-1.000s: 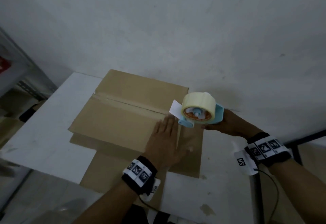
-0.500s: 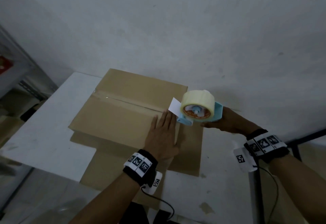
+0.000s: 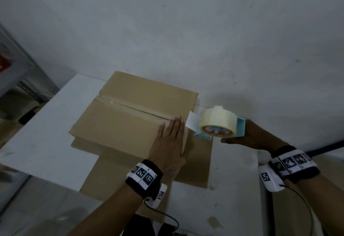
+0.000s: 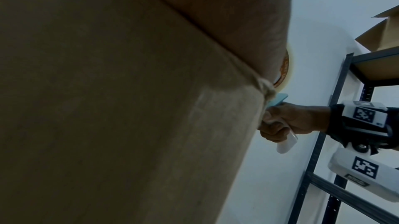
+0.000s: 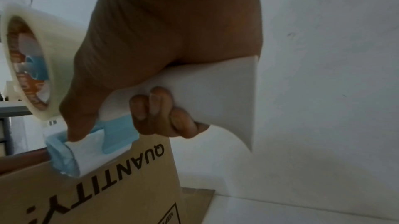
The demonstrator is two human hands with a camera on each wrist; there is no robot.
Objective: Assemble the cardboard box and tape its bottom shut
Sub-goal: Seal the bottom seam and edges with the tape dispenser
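A brown cardboard box [image 3: 122, 116] stands bottom-up on the white table [image 3: 42, 139], with clear tape along its middle seam [image 3: 130, 107]. My left hand [image 3: 170, 142] lies flat with straight fingers on the near right corner of the box [image 4: 108, 108]. Just right of the box, my right hand [image 3: 247, 135] grips the white handle of a blue tape dispenser [image 3: 219, 124] bearing a roll of clear tape. In the right wrist view the fingers [image 5: 159, 113] curl round the handle, and the dispenser [image 5: 90, 142] sits at the box's printed side [image 5: 108, 185].
The box's lower flaps [image 3: 197, 163] spread out over the table toward me. A white wall [image 3: 186, 31] rises right behind the table. Dark metal shelving [image 4: 336, 108] holding cardboard stands at the right, and more shelving [image 3: 16, 79] at the left.
My right hand has drawn the dispenser to the right, off the box's right edge. My left hand slid slightly forward along the box top.
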